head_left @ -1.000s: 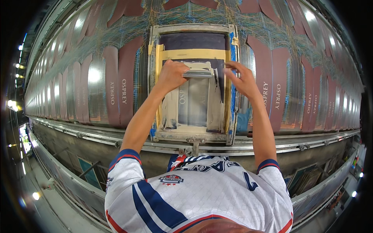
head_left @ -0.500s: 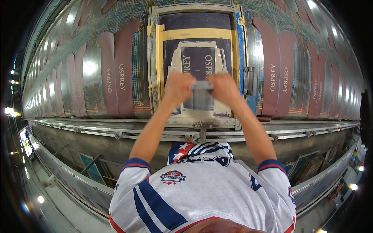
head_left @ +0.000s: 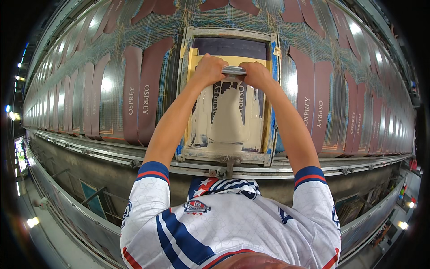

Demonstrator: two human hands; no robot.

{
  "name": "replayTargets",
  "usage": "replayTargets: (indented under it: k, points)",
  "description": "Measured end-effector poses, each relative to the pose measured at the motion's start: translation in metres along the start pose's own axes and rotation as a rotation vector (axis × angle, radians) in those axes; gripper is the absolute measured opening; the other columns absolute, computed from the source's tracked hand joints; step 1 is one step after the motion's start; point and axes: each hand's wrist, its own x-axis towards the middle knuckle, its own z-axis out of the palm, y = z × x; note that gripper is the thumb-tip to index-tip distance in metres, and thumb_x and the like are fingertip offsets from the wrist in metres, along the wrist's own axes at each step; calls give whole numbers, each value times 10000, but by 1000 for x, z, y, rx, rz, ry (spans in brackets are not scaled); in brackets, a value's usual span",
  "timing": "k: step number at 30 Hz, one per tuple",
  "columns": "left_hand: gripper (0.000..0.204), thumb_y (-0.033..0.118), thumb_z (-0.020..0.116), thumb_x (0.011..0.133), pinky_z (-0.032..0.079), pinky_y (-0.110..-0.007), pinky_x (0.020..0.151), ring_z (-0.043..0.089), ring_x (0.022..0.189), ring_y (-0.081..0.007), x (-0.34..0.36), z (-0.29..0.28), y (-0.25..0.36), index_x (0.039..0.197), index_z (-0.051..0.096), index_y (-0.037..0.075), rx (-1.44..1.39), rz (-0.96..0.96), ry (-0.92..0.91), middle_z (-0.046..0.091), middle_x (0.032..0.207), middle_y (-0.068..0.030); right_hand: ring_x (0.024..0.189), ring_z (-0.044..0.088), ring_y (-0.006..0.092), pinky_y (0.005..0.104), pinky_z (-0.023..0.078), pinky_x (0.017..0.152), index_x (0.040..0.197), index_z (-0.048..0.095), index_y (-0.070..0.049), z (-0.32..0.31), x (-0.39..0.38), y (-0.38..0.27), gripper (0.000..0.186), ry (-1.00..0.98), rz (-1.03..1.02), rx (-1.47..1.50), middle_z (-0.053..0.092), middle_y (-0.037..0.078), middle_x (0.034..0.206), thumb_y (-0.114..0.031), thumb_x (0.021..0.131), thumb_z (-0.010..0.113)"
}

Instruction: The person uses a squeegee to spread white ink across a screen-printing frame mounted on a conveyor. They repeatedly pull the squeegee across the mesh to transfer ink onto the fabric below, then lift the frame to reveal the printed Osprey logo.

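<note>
Both of my hands are on a grey squeegee (head_left: 234, 70) above the far half of a screen-printing frame (head_left: 230, 32). My left hand (head_left: 209, 71) is closed round its left end and my right hand (head_left: 256, 74) round its right end. Cream ink (head_left: 228, 121) lies thick on the mesh below the squeegee, widening toward me and partly covering the light lettering. Yellow tape borders the mesh inside the frame, and blue tape runs along the right rail. My thumbs and the squeegee's blade edge are partly hidden.
Maroon cut fabric panels (head_left: 131, 96) with light lettering lie in rows on the long table, left and right of the frame. Tangled threads (head_left: 228, 19) cross the table beyond it. A metal rail (head_left: 188, 169) runs along the near table edge.
My hands and the squeegee have moved away from me toward the frame's far side. Cream ink now covers the middle of the mesh, where dark mesh and lettering showed before.
</note>
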Motion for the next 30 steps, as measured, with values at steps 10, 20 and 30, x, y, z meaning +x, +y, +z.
replayTargets:
  k: [10,20,30]
  points:
    - [174,136,760,668,442,-427,742,633,784,-289,-138,24,82,824,682,143,-115,-22,80,673,820,-39,899,690,327,449,534,793,966,699,-118,64,-125,-47,256,0,-97,-72,706,113,870,-139,725,783]
    - [287,152,794,678,427,-405,878,616,930,-235,-192,31,118,953,713,137,-4,-88,-29,674,953,1,1003,667,381,454,513,884,1186,680,-14,46,-155,53,443,790,488,76,714,224,1062,-352,904,726]
    - [292,137,751,677,439,-390,905,616,979,-211,-204,21,111,966,714,143,-83,-110,115,674,983,8,744,586,187,391,472,702,975,663,-2,26,-147,66,308,730,595,362,658,84,809,-308,984,630]
